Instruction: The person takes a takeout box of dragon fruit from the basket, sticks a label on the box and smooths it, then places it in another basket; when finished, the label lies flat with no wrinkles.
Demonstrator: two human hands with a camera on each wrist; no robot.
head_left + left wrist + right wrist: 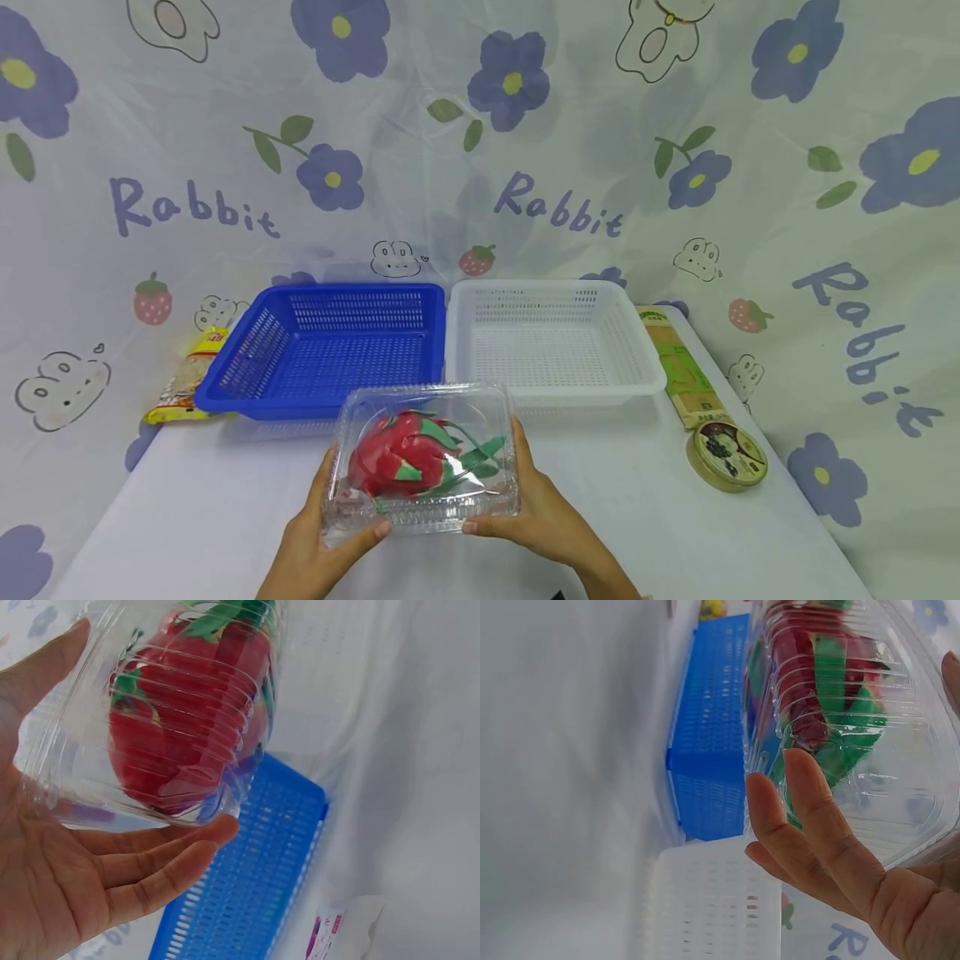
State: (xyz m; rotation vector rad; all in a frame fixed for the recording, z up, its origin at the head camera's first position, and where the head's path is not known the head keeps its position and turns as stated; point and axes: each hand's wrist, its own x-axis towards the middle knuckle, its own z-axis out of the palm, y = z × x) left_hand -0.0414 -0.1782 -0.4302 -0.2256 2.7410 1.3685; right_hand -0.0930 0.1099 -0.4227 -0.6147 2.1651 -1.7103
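A clear plastic clamshell box [480, 408] is held up over the front of the table, its lid closed. Inside lies a red dragon fruit [397, 458] with green scales. My left hand [315, 517] grips the box's left side, thumb along the front edge and fingers [165, 877] under and behind it. On the opposite side my right hand [540, 508] holds the box likewise, its thumb at the front and its fingers [817, 817] against the side wall.
A blue basket [337, 412] stands behind the box, with a white basket [555, 390] beside it on the right. Left of the blue one lies a yellow-ended food packet [187, 379]. At the right are a long green-and-tan packet [678, 367] and a round tin [726, 454].
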